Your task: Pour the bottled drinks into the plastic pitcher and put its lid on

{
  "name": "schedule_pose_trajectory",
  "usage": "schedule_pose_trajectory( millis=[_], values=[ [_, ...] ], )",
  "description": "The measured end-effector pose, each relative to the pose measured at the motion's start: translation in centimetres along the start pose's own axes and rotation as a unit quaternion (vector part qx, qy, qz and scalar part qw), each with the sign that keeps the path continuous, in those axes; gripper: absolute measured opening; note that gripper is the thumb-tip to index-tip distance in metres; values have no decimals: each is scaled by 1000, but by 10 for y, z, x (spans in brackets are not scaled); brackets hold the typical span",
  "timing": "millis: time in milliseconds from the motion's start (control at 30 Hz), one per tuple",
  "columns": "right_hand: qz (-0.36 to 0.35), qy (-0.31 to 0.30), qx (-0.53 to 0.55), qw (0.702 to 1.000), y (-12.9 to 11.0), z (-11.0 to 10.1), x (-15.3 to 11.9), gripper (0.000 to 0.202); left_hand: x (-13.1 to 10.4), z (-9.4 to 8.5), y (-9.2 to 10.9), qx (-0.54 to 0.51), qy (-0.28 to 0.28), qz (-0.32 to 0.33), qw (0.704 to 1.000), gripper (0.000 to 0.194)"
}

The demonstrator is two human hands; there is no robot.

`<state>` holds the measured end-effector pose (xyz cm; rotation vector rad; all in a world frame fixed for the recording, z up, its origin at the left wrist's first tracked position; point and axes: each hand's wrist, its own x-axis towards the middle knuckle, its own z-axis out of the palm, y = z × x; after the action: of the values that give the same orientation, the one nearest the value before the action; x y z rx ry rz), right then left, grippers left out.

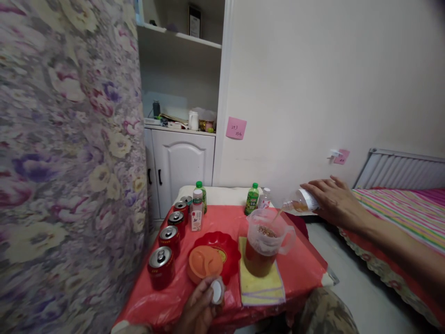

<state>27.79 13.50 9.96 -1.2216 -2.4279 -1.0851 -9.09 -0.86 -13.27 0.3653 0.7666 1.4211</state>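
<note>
A clear bottle point(299, 200) is tilted in my right hand point(332, 199), its mouth pointing left. From it a thin stream of brown liquid falls into a clear plastic pitcher point(260, 253), which holds brown liquid with foam on top. The pitcher stands on folded yellow cloths point(262, 293). My left hand point(201, 301) pinches a white cap point(216, 292) near the table's front edge. Just behind that hand, an orange lid point(205, 262) rests on the left part of a red scalloped plate point(233, 253).
Several red cans point(162, 269) line the left side of the red-covered table point(139, 304). Bottles point(196, 211) stand behind them. A green bottle point(252, 199) and a small clear bottle stand behind the pitcher. A floral curtain point(69, 139) hangs left; a bed point(399, 199) is right.
</note>
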Motion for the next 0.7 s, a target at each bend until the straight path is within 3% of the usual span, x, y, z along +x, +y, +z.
schedule_pose_trajectory(
  millis=[333,700],
  values=[
    [-10,0,-1,1000,-2,3,6,42,-3,6,4,12,11,-16,1000,52],
    [-52,-1,5,999,-10,-2,18,43,-4,6,3,18,36,-12,999,47]
  ],
)
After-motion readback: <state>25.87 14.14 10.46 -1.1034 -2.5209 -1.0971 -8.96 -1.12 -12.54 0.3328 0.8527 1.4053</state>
